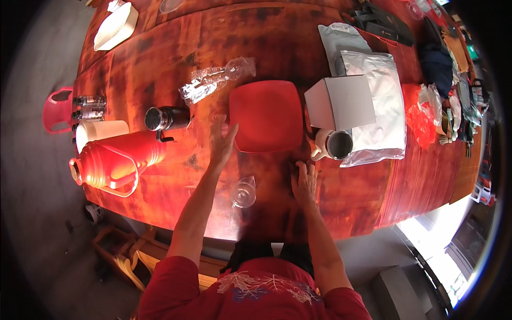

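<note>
A square red plate [266,116] with rounded corners lies on the wooden table in front of me. My left hand [222,140] is at its left edge, fingers stretched forward and thumb beside the rim; whether it touches the plate I cannot tell. My right hand [304,182] rests low over the table below the plate's right corner, fingers apart and holding nothing. Just beyond it, to the right, stands a white mug [332,144] with a dark inside. Between my forearms sits a small clear glass pitcher [244,193].
Left stand a red thermos jug [114,162], a dark-lidded jar [168,118] and a white cup [98,132]. Crumpled clear plastic [216,79] lies beyond the plate. A white box [344,101] sits on pale mailing bags [386,125] at right. A white tray [116,26] is far left.
</note>
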